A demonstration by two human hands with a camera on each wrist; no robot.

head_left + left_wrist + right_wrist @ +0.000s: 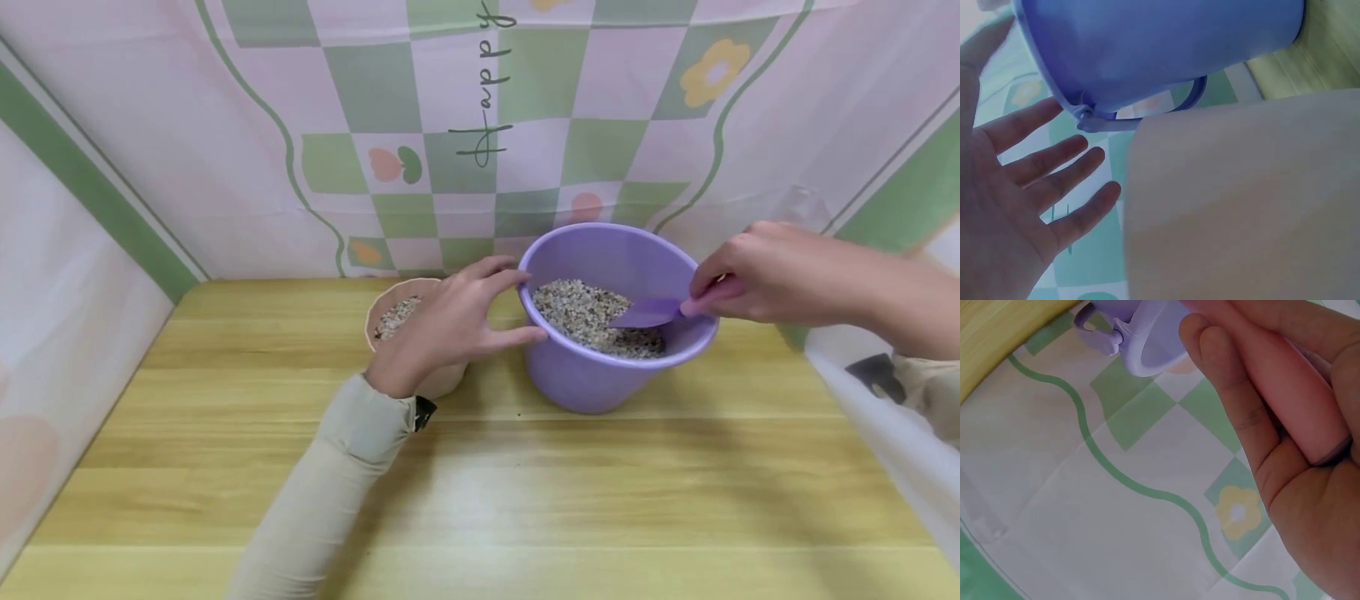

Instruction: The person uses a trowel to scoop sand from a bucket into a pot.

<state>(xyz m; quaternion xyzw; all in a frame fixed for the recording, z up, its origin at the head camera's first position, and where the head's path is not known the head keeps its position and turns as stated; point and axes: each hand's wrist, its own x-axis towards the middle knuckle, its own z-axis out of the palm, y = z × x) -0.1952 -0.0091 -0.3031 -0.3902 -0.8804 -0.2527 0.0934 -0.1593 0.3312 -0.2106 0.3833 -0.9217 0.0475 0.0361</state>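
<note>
My right hand grips the pink handle of a small trowel, whose purple blade dips into the gravel inside a purple bucket. In the right wrist view, my fingers curl around that handle. My left hand is at the bucket's left rim, thumb and forefinger spread and touching it. Its other fingers are extended and apart in the left wrist view, beside the bucket's handle. Partly hidden under my left hand and wrist, a pale pot holds more gravel.
A wooden table carries both containers near its back edge. Behind it hangs a green-and-white checked cloth with flowers and lettering, close to the bucket. More cloth stands along the left side.
</note>
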